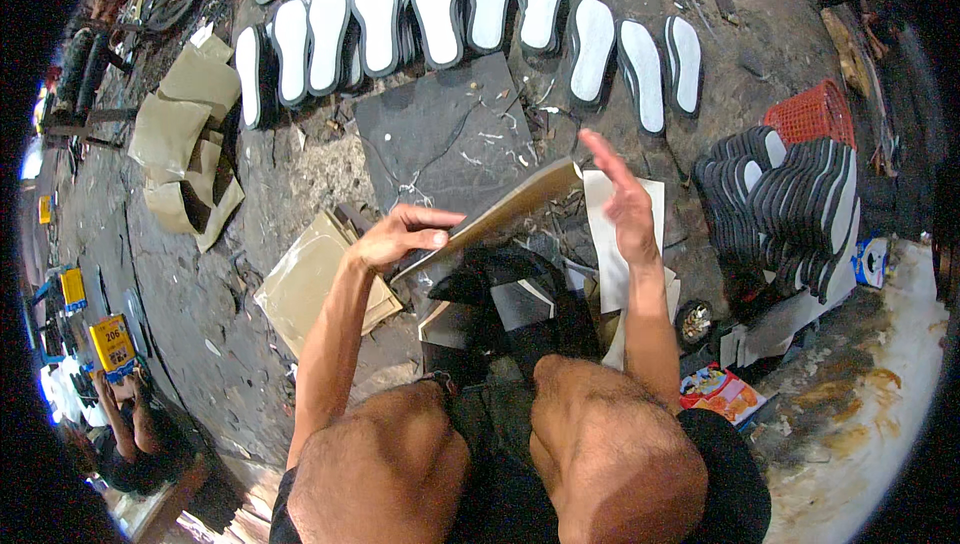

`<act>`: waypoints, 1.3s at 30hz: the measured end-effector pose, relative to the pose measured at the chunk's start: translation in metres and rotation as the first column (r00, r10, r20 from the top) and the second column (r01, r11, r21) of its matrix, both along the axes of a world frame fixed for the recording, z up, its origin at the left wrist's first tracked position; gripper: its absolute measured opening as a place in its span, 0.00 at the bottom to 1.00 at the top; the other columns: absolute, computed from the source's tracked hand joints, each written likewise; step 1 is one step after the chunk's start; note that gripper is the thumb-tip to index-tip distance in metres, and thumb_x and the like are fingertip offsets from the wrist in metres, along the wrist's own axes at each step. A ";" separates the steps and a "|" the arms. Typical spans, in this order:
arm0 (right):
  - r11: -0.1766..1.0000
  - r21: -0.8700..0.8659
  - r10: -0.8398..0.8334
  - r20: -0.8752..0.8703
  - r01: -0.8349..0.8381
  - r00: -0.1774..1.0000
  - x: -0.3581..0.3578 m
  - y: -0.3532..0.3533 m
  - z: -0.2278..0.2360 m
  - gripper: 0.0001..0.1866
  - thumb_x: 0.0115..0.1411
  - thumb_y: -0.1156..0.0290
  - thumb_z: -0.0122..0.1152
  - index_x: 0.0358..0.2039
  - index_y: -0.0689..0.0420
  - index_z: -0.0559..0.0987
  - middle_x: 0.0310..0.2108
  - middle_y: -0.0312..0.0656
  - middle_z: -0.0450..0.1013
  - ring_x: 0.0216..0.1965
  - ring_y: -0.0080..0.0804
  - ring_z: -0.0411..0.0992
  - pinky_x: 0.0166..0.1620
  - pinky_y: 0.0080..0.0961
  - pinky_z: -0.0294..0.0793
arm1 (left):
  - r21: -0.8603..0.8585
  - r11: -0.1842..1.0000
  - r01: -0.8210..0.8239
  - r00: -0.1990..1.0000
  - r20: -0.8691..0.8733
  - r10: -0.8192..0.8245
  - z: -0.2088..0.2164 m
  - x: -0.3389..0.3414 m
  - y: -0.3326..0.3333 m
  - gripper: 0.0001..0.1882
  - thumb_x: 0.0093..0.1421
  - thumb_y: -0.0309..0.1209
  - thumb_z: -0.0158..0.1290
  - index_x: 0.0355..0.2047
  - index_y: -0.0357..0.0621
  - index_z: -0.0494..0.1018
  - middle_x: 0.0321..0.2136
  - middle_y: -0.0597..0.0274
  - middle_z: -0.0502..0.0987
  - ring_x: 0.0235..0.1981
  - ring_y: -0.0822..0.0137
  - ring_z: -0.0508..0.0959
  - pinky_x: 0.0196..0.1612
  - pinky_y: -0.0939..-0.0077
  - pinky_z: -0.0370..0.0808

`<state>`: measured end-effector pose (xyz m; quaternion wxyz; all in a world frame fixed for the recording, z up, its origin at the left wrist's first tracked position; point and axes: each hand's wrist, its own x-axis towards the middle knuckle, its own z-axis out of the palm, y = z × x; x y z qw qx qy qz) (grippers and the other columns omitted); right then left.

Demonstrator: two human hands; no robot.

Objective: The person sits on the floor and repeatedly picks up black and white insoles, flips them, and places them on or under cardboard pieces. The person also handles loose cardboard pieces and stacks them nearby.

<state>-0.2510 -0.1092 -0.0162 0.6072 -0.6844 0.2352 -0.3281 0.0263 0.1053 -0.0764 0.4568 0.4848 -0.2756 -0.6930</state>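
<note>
A stiff tan sheet [520, 198] stands tilted on edge above my shoes, between my hands. At its left end, my left hand [392, 236] is closed on it, thumb and index finger at its upper edge; the other fingers are partly hidden. My right hand [626, 210] is open, with fingers stretched out, just beyond the sheet's right end and apart from it. Under my right hand lies a white sheet [598, 194]. Beside my left forearm rests a stack of tan sheets [310, 274].
White-topped dark soles [437, 14] form a curved row at the far side. A dark square mat [440, 134] lies before them. More tan sheets [185, 124] are at left. Stacked soles [790, 194] and a red basket [815, 114] stand right. Another person [135, 424] is at lower left.
</note>
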 end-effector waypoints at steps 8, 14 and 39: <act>0.980 0.078 -0.157 -0.266 0.184 0.951 0.052 0.002 0.053 0.16 0.64 0.64 0.66 0.45 0.63 0.85 0.40 0.45 0.84 0.43 0.28 0.80 0.49 0.24 0.76 | -0.085 0.994 -0.062 0.998 -0.022 0.060 0.052 -0.031 0.021 0.30 0.61 0.35 0.65 0.60 0.34 0.72 0.50 0.60 0.81 0.49 0.69 0.79 0.54 0.71 0.76; 0.979 -0.098 -0.198 -0.238 0.180 0.951 0.069 -0.007 0.054 0.17 0.62 0.61 0.68 0.43 0.62 0.86 0.37 0.45 0.84 0.39 0.27 0.80 0.46 0.24 0.76 | -0.001 0.999 -0.043 0.962 0.269 0.042 0.089 -0.054 0.015 0.32 0.59 0.25 0.67 0.64 0.40 0.70 0.49 0.64 0.80 0.47 0.75 0.78 0.49 0.76 0.78; 0.883 -0.430 0.099 -0.221 -0.188 0.970 0.060 0.054 0.041 0.52 0.51 0.55 0.77 0.71 0.59 0.60 0.71 0.52 0.58 0.69 0.50 0.60 0.70 0.45 0.58 | 0.174 0.686 -0.706 0.612 -0.337 0.715 0.096 -0.069 -0.003 0.27 0.72 0.39 0.51 0.66 0.40 0.65 0.57 0.59 0.77 0.54 0.67 0.79 0.56 0.65 0.79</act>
